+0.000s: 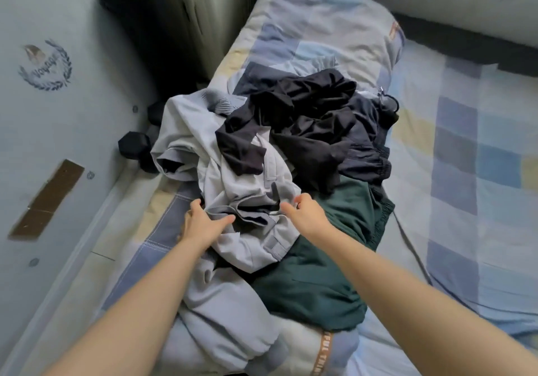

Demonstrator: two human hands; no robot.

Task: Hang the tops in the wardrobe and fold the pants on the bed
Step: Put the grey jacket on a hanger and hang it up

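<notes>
Right now the light grey garment (233, 189) sits on top of the clothes pile (276, 172) in the middle of the bed (465, 172), and I take it for the piece being sorted out. My left hand (203, 224) rests on the grey garment's near-left edge, fingers loosely spread, thumb laid across the cloth, as if pinning it. My right hand (305, 212) has its fingers curled and pinching a fold at the garment's near-right edge, likely to lift it free. Whether it is a top or pants I cannot tell. Behind the grey garment lie black clothes (300, 122) with a dark navy waistband piece (366, 157) at their right; just right of the grey garment lies a dark green garment (320, 259). Left of the pile, off the bed, stand dark dumbbells (134, 145). Nothing looks folded yet.
</notes>
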